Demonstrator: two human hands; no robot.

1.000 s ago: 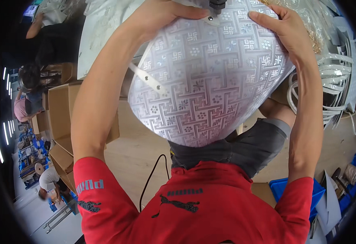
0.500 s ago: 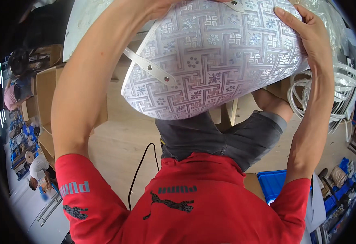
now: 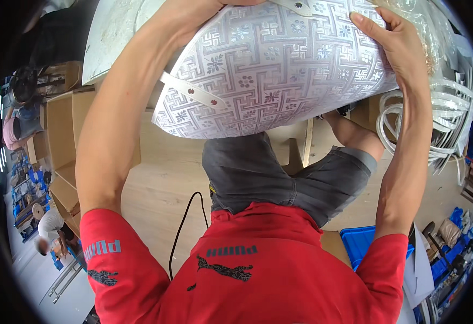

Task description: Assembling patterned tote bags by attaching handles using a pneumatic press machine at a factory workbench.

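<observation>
A curved, patterned white and lavender panel is held up in front of me, its lower edge above my lap. It looks like the body of a bag. White straps with metal rivets are fixed on it, one strap at the left side and another strap at the top. My right hand grips its upper right edge, thumb on the patterned face and fingers behind. My left hand is closed at the upper left edge; the frame's top cuts off most of its fingers.
A pale worktable lies beyond my left arm. Coiled white strips and clear plastic wrap are at the right. Open cardboard boxes stand left, a blue bin at lower right. A black cable crosses the floor. Other people work far left.
Both hands have shifted the panel slightly left and up, showing more of my lap below it. Both grips look the same.
</observation>
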